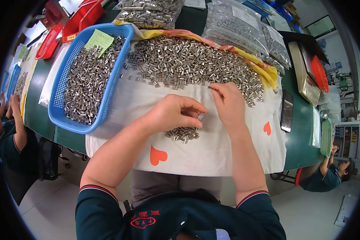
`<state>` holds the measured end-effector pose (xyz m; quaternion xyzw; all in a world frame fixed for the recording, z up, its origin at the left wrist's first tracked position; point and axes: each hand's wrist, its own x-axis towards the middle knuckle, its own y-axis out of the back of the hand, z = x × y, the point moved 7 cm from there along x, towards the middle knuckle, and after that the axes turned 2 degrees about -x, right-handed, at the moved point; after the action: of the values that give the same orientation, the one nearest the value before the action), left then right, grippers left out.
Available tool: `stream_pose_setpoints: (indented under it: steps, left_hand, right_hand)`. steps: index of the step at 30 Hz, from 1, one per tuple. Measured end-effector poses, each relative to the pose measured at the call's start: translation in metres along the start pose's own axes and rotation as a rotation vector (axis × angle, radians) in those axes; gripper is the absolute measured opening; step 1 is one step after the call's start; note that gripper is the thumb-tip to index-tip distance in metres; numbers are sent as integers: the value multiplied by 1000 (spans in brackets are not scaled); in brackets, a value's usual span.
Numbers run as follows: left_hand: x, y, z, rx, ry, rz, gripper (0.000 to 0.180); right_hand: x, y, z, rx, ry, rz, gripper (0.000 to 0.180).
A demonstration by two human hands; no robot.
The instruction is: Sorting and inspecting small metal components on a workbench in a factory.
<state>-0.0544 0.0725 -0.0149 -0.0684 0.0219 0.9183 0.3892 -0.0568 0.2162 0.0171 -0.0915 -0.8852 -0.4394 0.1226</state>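
The left hand [172, 114] is over the middle of the white cloth [216, 162], its thumb and fingers clamped on one small metal cylinder [201, 116] at their tips. The cylinder sits to the right of that hand, its long axis slanting from near left to far right, the far end toward the right hand [231, 105].

The right hand reaches to the near edge of a broad heap of cylinders [180, 60], thumb and forefinger bent close together; whether they grip a piece is too small to tell. The pieces in this heap point every way, some lying flat, others showing round ends.

Just near of the left hand, partly hidden by it, lies a small pile of cylinders [183, 135], also with mixed axes. To the left on the green bench [39, 90], a blue basket [82, 128] holds more, with a yellow-green slip [101, 40] at its far end. A phone [287, 110] lies at the right.
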Motion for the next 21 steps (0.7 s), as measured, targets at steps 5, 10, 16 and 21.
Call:
stream_pose_setpoints:
  steps: [5, 10, 16, 21]
  left_hand:
    - [-1, 3, 4, -6, -20, 22, 33]
    - [2, 12, -5, -291, -9, 78, 32]
    - [3, 15, -1, -340, -35, 107, 34]
    - [2, 13, -1, -378, 16, 119, 35]
  right_hand:
    - [0, -11, -11, -248, 146, 51, 14]
    - [-8, -1, -18, -12, 127, 4, 11]
    - [-15, -5, -25, 590, -11, -201, 8]
    - [-18, -6, -23, 571, -73, -224, 9]
